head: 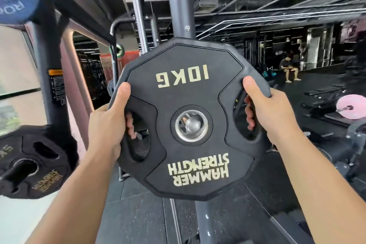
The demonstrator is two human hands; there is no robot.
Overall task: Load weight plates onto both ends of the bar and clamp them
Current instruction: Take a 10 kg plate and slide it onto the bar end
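Both hands grip black plate (190,119) by side slots, upside down: left hand (109,123) & right hand (271,111); bar end (193,125) shows thru centre hole; another plate (35,162) lower left.

Plate (190,93) gripped in your left hand (108,125) and right hand (271,113): matt black rubber-like skin, scuffed grey along the rim above your thumbs. Lettering (182,76) is cream paint, worn in spots. Bore ring (179,131) between your hands is bare scratched metal; the bar end (193,125) inside it is dull grey metal. Left of your left hand, the 5 kg plate (39,162) has the same matt black coat with gold print. Above your hands, the upright (178,2) is matt grey painted metal and the guide rod (136,6) is glossy chrome. Below them, the floor (138,214) is matt and dark.
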